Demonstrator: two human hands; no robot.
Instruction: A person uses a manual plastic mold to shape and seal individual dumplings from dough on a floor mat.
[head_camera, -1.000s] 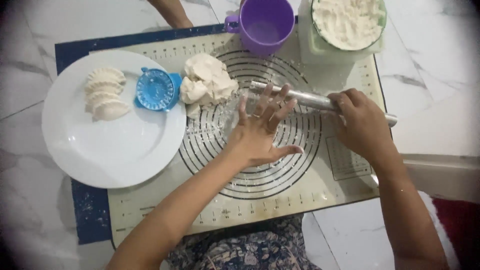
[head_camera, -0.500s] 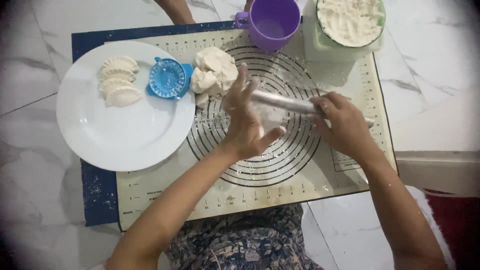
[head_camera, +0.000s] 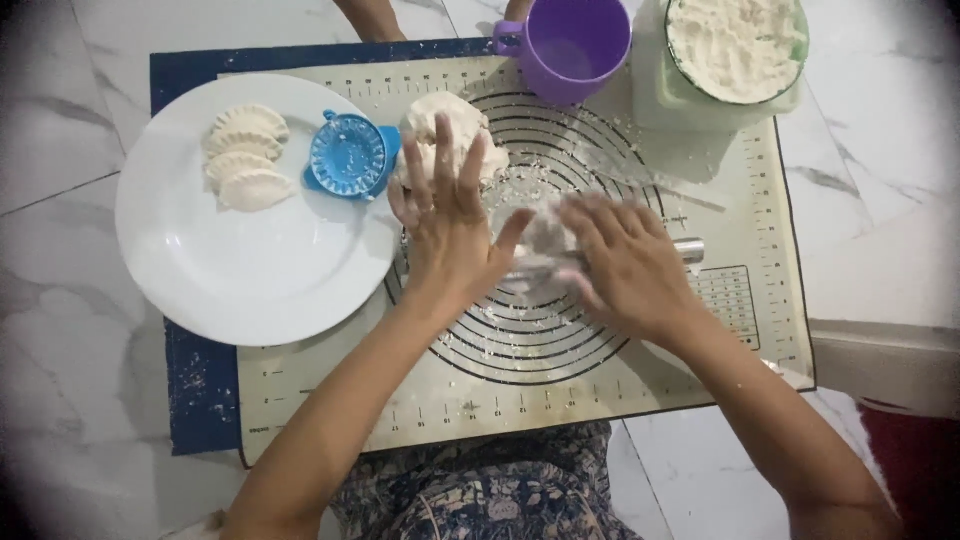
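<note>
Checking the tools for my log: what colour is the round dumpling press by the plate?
Blue. The dumpling press lies at the white plate rim, in the head view.

My right hand blurs and hides most of the rolling pin; the purple cup is cut off up top.

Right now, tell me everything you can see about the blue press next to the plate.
The blue dumpling press is a small round plastic mould, lying open and flat with its ridged, ribbed inside facing up. It sits on the right rim of the white plate, partly over the pastry mat. Its right edge meets the dough lump. Neither hand touches it; the left hand is nearest.
</note>
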